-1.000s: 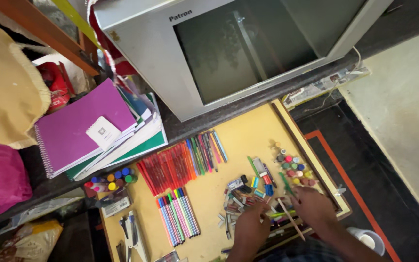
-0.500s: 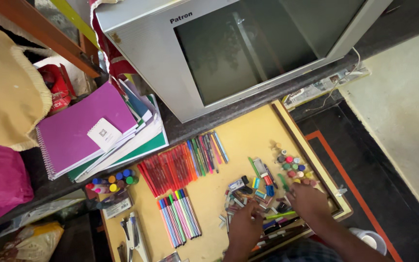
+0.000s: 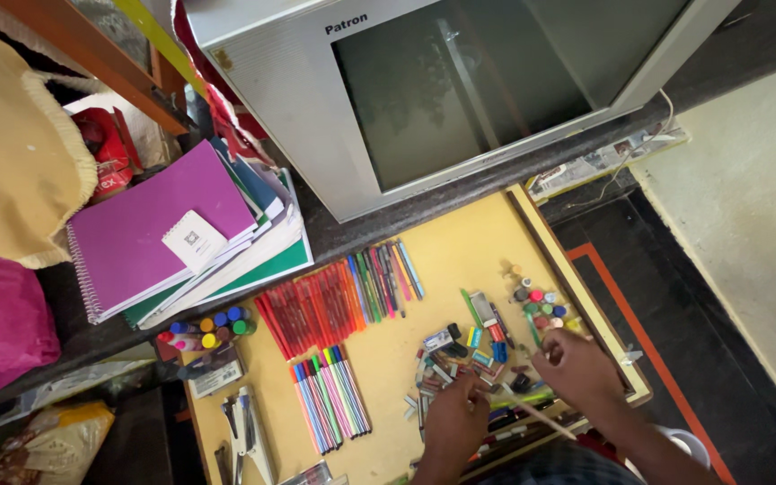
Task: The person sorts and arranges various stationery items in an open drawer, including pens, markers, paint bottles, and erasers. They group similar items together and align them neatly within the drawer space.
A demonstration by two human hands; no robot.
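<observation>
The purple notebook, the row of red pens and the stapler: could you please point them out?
purple notebook (image 3: 150,224), head view, middle of its cover.
row of red pens (image 3: 309,307), head view, middle of the row.
stapler (image 3: 246,431), head view, middle of its body.

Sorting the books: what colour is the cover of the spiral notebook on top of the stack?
Purple, with a small white label; the spiral notebook shows best in the head view.

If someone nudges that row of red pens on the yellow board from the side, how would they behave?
The red pens look round and slim, so they would probably roll and scatter rather than slide as one block. They lie loose, side by side on the flat yellow board, so one pushed pen would likely knock its neighbours. Each seems light and stiff.
</observation>
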